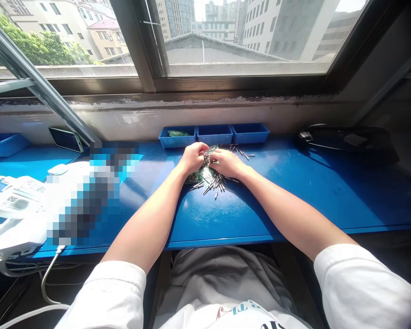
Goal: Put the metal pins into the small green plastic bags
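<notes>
A heap of small slim metal pins lies on the blue tabletop, with a greenish clear plastic bag among and under them. At the heap's left side, my left hand is closed, its curled fingers at the bag. My right hand comes in from the right with its fingers bent together over the pins. What its fingertips hold, if anything, is too small to make out. Only a small gap separates the two hands, and pins show in it. More loose pins are scattered behind my right hand.
Three joined blue bins stand behind the hands; the left one contains a green packet. At left are white devices with cables, a leaning phone and another blue tray. A black object lies at right.
</notes>
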Tool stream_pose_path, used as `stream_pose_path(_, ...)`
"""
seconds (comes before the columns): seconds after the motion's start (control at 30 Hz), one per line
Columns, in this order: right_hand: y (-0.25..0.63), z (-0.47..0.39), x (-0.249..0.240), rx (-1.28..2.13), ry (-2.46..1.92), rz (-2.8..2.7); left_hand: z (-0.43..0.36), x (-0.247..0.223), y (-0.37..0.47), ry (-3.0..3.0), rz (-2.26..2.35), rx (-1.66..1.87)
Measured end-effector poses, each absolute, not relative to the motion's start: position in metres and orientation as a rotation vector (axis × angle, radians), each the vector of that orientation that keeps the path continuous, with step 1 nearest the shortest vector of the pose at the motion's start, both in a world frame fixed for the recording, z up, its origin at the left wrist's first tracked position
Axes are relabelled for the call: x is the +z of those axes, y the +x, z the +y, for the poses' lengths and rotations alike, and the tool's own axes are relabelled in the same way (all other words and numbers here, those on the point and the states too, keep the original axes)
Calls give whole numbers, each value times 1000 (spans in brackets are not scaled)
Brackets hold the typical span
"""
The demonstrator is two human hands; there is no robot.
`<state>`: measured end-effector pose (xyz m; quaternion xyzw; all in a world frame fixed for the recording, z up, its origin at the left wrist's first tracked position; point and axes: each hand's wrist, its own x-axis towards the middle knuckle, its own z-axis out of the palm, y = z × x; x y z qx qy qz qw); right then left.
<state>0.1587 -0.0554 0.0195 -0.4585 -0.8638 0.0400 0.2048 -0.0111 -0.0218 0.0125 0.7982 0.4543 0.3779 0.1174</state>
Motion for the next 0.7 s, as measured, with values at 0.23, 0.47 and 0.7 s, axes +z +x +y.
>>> stream_pose_path(0.23, 161, -53, 19, 109, -1215, -2411, -21, 12, -11, 2358, 1349, 1069)
stream_pose_path(0.47, 168, -47, 23, 257, -1215, -2148, -31, 20, -7, 2173, 1100, 1213)
stream_pose_path(0.7, 169, -46, 25, 438, -1130, -2030, -34, 20, -5, 2267, 987, 1273)
